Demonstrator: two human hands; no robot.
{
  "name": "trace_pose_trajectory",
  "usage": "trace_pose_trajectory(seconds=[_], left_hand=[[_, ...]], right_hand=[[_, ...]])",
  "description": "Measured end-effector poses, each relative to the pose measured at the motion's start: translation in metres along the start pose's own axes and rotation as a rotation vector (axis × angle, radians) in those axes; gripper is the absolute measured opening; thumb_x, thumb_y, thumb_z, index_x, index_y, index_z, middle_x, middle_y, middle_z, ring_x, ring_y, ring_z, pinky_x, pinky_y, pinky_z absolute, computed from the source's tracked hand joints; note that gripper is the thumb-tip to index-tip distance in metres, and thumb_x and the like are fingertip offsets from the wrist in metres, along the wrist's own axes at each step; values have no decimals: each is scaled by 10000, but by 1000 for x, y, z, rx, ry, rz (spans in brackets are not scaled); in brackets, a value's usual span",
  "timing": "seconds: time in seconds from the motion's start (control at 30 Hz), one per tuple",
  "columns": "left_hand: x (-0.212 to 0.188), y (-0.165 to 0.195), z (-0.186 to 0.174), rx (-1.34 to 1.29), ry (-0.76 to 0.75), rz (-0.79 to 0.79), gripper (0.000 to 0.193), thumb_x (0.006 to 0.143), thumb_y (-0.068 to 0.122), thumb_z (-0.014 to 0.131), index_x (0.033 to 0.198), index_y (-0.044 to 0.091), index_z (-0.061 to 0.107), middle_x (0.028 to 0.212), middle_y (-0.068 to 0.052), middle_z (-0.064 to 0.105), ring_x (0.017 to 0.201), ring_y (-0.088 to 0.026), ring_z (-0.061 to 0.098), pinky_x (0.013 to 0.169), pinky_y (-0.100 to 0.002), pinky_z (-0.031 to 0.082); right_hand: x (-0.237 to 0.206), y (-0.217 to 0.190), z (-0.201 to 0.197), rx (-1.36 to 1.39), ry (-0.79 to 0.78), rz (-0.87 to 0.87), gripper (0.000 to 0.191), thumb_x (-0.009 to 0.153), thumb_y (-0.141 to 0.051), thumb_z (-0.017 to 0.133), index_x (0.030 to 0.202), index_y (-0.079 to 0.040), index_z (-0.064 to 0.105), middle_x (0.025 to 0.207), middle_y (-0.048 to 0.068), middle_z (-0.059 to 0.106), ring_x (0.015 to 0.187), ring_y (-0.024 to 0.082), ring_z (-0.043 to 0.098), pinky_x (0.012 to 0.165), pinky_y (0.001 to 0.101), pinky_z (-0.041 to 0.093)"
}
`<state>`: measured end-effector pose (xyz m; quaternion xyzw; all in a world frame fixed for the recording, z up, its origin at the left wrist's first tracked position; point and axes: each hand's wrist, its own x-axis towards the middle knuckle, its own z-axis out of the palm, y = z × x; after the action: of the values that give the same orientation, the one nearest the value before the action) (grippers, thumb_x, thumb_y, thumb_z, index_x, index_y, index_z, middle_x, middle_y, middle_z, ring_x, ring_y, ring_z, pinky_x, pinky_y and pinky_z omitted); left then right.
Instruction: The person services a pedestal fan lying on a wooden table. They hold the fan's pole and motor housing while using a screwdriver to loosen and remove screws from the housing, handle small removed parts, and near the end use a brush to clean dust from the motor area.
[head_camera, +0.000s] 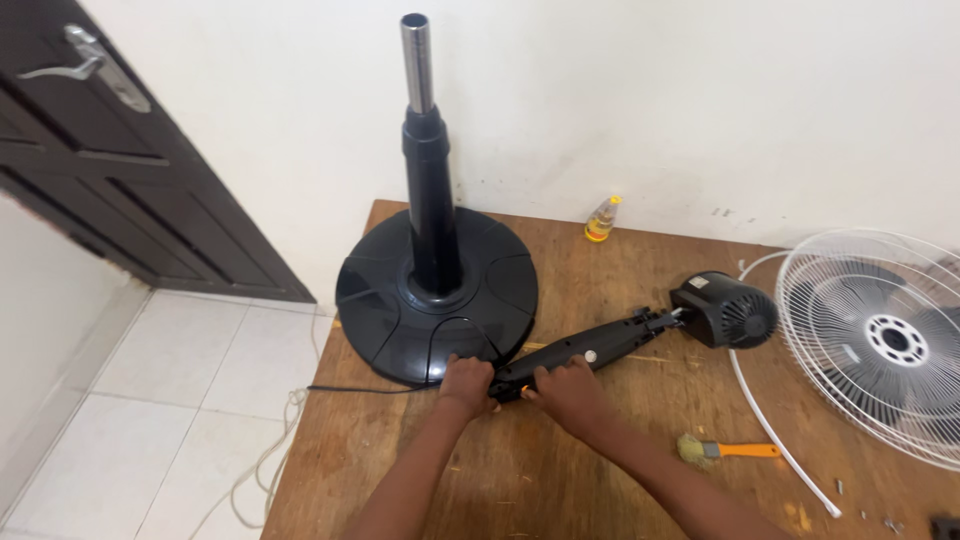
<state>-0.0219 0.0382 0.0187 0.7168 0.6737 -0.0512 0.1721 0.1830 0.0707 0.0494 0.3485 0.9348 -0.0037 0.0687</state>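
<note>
Black fan neck (590, 350) lies flat on the table — both hands, left (467, 383) and right (570, 390), grasping its near end.

We see one small bottle (601, 219), clear with yellowish contents, a yellow cap and a red-and-yellow label band, standing upright at the far edge of the wooden table (560, 480), near the white wall, no signs or screens.
</note>
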Motion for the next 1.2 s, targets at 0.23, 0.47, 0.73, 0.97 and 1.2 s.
trace_pose_trajectory(seconds=[0.23, 0.47, 0.73, 0.97, 1.2], left_hand=[[1, -1, 8, -29, 51, 59, 450, 677, 484, 924, 889, 123, 759, 877, -91, 746, 923, -275, 725, 968, -431, 462], [3, 1, 11, -46, 49, 101, 474, 667, 495, 932, 897, 124, 747, 884, -91, 742, 925, -281, 722, 969, -437, 458], [5, 1, 13, -58, 74, 145, 502, 661, 516, 929, 916, 128, 736, 879, -83, 734, 932, -274, 714, 970, -441, 456], [4, 1, 10, -69, 47, 169, 490, 688, 527, 906, 888, 108, 748, 852, -93, 735, 910, -272, 718, 948, -423, 476], [7, -1, 11, -91, 123, 212, 549, 627, 541, 943, 876, 94, 745, 865, -126, 715, 913, -308, 708, 929, -470, 476]], right_hand=[[-14, -21, -19, 112, 57, 139, 284, 939, -276, 622, 1052, -19, 577, 800, 143, 647, 702, 358, 661, 844, 549, 427], [-30, -22, -21, 97, 193, 9, 238, 849, -83, 612, 1077, -70, 544, 875, 116, 657, 831, 342, 674, 815, 571, 408], [-13, -28, -8, 244, -52, 454, 329, 1034, -369, 614, 1062, -47, 555, 761, 178, 678, 789, 403, 684, 851, 565, 472], [-35, -33, -19, 130, 81, 226, 248, 880, -150, 619, 1103, -70, 546, 915, 135, 675, 872, 376, 670, 868, 617, 411], [-22, -46, -26, 108, -240, 500, 336, 1101, -418, 509, 1128, -84, 542, 832, 136, 725, 874, 334, 707, 1038, 504, 438]])
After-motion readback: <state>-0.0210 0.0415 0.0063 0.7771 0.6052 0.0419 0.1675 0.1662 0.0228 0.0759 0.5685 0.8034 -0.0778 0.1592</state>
